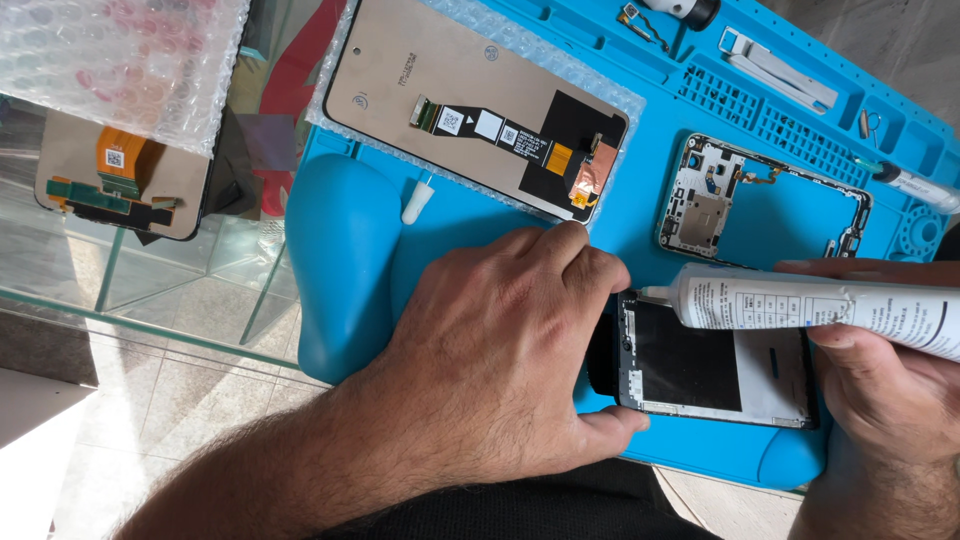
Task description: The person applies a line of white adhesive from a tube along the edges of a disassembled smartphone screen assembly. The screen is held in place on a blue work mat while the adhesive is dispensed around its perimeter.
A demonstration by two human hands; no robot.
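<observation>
An opened phone body (pixel 715 365) with a black and white inner panel lies on the blue work mat (pixel 660 170). My left hand (pixel 500 350) grips its left end, fingers curled over the top corner and thumb under the bottom edge. My right hand (pixel 880 370) holds a white glue tube (pixel 800 305) lying sideways, its thin nozzle touching the phone body's upper left corner.
A replacement screen (pixel 470 110) lies back-up on bubble wrap at the mat's top. A bare phone frame (pixel 760 200), a white cap (pixel 415 202), tweezers (pixel 775 70) and a syringe (pixel 915 185) rest on the mat. Another screen (pixel 120 175) sits on the glass table at left.
</observation>
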